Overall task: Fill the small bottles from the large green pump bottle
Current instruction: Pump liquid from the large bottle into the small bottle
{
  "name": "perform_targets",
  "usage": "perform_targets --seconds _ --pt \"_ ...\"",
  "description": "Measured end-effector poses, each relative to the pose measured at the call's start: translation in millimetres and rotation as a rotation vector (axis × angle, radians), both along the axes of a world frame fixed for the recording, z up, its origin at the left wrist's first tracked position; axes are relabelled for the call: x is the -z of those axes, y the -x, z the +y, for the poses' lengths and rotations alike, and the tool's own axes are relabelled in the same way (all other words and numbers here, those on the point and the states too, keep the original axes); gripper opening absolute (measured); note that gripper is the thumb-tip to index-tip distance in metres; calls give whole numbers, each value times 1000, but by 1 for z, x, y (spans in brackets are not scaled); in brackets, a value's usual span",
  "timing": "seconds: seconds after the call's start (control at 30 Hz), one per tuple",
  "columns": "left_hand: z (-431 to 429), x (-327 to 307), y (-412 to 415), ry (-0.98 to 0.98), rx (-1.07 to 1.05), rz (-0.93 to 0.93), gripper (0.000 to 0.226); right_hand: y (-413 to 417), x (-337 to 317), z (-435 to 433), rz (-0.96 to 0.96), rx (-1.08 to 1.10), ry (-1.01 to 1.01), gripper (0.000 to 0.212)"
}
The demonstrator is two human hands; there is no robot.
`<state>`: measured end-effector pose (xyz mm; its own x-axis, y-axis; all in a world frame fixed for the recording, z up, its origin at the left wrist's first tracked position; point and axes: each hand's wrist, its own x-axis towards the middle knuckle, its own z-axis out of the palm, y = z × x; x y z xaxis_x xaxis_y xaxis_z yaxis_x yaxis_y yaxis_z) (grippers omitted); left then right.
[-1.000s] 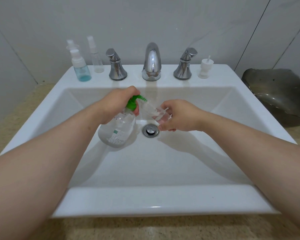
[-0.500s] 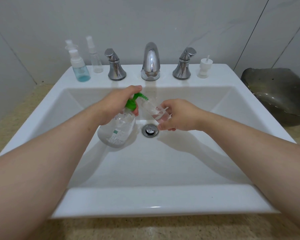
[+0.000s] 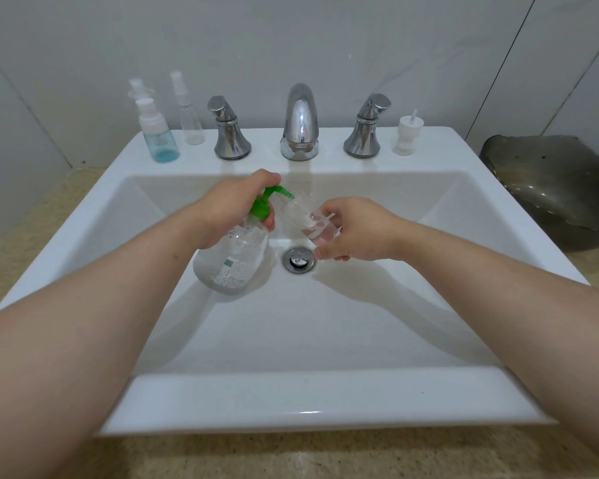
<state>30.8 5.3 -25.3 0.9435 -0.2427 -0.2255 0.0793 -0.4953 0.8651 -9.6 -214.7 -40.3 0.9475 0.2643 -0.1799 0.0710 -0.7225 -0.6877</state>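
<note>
Step in hand, as judged: dispensing into one small bottle over the sink basin.

- The large pump bottle is gripped at the neck by the left hand, with a finger laid on top of the green pump head. The bottle is held tilted, off the basin floor.
- The small clear bottle is held in the curled fingers of the right hand, uncapped and tilted, with its mouth just at the nozzle tip and above the drain.

Doing it well:
- The nozzle should be kept inside or touching the small mouth before each press, since a narrow neck leaves little margin.
- Short, full strokes are advised, with a pause between them so air can escape.
- The small bottle should be brought nearer upright as it fills, or spill is likely (any spill goes into the basin).

Contents:
- Pump bottle: clear liquid; the level is hard to read.
- Small bottle in hand: some clear liquid is suggested at the low end, but it cannot be confirmed.
- Blue-tinted spray bottle on the rear ledge: blue liquid sits low in it, and it is capped.
- Slim clear spray bottle beside it: it looks empty, though that is not certain.
- A loose white pump cap stands right of the faucet (probably the cap of the bottle in hand).
</note>
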Motion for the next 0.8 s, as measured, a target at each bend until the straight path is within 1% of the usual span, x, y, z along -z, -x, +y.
perform_targets --seconds 0.37,0.8 --pt "-1 -1 -1 -3 -6 -1 64 1 -1 0 -6 -3 18 38" --pt "-1 -2 0 2 1 -12 62 1 -1 0 -11 -8 12 37"
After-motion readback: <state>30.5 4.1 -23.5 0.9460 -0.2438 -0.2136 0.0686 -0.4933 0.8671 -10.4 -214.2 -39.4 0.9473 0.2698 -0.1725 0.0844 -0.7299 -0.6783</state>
